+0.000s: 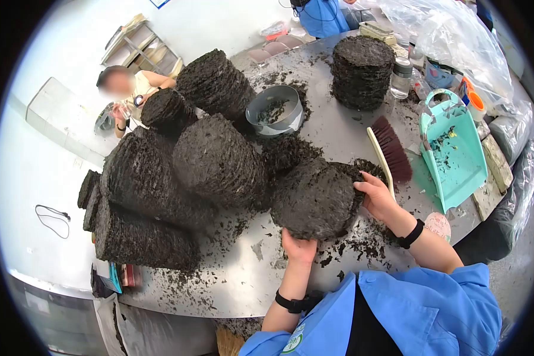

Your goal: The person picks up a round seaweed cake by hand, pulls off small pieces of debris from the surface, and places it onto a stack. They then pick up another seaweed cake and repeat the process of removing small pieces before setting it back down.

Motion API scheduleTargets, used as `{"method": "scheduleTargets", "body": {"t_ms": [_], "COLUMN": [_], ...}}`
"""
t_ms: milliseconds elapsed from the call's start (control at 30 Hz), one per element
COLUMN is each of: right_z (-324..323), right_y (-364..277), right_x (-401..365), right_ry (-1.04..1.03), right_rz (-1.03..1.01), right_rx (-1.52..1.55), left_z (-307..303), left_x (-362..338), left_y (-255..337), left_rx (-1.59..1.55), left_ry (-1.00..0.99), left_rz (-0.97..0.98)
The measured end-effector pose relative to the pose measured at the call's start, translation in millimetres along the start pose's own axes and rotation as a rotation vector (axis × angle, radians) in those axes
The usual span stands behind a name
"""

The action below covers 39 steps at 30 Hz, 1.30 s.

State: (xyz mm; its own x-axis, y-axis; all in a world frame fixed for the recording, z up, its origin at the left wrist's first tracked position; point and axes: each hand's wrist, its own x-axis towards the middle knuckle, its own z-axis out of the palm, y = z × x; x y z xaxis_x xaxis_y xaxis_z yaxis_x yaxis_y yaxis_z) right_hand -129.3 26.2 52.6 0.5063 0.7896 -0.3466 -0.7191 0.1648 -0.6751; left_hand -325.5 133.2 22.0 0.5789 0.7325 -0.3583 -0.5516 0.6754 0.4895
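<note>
Black, crumbly dried sheets pressed into a round stack (314,199) lay tipped on the steel bench (249,279), just in front of the other stacks (213,160). The left hand (299,246) cupped its near lower edge while the right hand (377,196) clasped its right rim, fingers curled on. Its flat face tilted up toward the wearer, long axis slanting away across the bench.

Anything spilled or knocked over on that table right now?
Yes. Dark flakes litter the table around the round stack that the left hand and right hand grip; big stacks at left lie tipped over.
</note>
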Motion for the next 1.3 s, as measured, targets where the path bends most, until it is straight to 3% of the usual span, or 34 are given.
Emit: {"method": "scheduleTargets", "body": {"t_ms": [133, 300, 367, 500, 533, 567, 633, 667, 700, 767, 800, 867, 967, 1033, 1100, 1167, 1200, 1300], "right_z": [-7.5, -0.4, -6.1, -7.0, -3.6, -3.5, 6.2, 19.8, 17.8, 13.2, 18.3, 10.6, -3.6, -11.7, -5.7, -0.5, -0.7, 21.8], "right_y": [9.9, 12.4, 17.1, 23.5, 15.8, 15.6, 15.0, 11.9, 11.1, 3.2, -11.9, -42.5, -96.4, -132.8, -163.2, -199.4, -216.4, -257.6], "right_x": [2.6, -6.1, -5.5, -11.1, -13.6, -13.3, -17.8, -27.9, -23.7, -6.2, -3.6, 11.8, 30.5, 34.2, 42.1, 58.1, 76.3, 112.7], "right_ry": [-0.151, -0.077, -0.098, -0.078, -0.268, -0.264, -0.277, 0.110, 0.114, -0.073, 0.010, -0.026, -0.077, -0.164, -0.118, -0.056, -0.026, 0.039], "right_rz": [-0.169, -0.087, 0.008, 0.038, 0.046, 0.047, 0.080, 0.073, 0.080, 0.034, 0.091, 0.109, -0.048, -0.113, -0.196, -0.305, -0.357, -0.463], "right_rx": [-0.331, -0.309, -0.095, 0.062, 0.029, 0.030, 0.065, -0.136, -0.135, -0.060, 0.010, 0.159, 0.234, 0.249, 0.272, 0.286, 0.287, 0.369], "left_z": [-1.5, 18.0, 11.6, -7.4, -8.0, -12.4, -24.2, -26.3, -17.7, 5.4, 5.9, 11.7, 0.0, -29.0, -69.0, -97.1, -114.3, -99.8], "left_x": [-2.7, -14.9, -12.9, 4.9, 5.6, 9.3, 19.0, 23.5, 20.5, 11.7, 16.1, 12.7, 10.3, 13.0, 11.6, 4.4, 0.5, -35.4], "left_y": [13.0, 29.0, 29.8, 35.1, 37.1, 36.5, 34.7, 32.8, 35.8, 47.4, 48.7, 57.9, 74.8, 82.5, 88.5, 95.8, 100.1, 110.9], "left_rx": [-0.023, 0.018, 0.062, 0.438, 0.550, 0.551, 0.846, 0.866, 0.868, 0.900, 0.762, 0.781, 0.846, 1.133, 1.217, 1.450, 1.588, 1.768], "left_ry": [-0.076, 0.027, 0.065, -0.010, -0.042, -0.041, 0.095, 0.126, 0.132, 0.051, 0.014, -0.052, -0.131, -0.192, -0.180, -0.023, 0.006, 0.117], "left_rz": [0.086, 0.195, 0.245, 0.430, 0.479, 0.475, 0.517, 0.530, 0.523, 0.355, 0.348, 0.385, 0.416, 0.530, 0.562, 0.563, 0.657, 0.637]}}
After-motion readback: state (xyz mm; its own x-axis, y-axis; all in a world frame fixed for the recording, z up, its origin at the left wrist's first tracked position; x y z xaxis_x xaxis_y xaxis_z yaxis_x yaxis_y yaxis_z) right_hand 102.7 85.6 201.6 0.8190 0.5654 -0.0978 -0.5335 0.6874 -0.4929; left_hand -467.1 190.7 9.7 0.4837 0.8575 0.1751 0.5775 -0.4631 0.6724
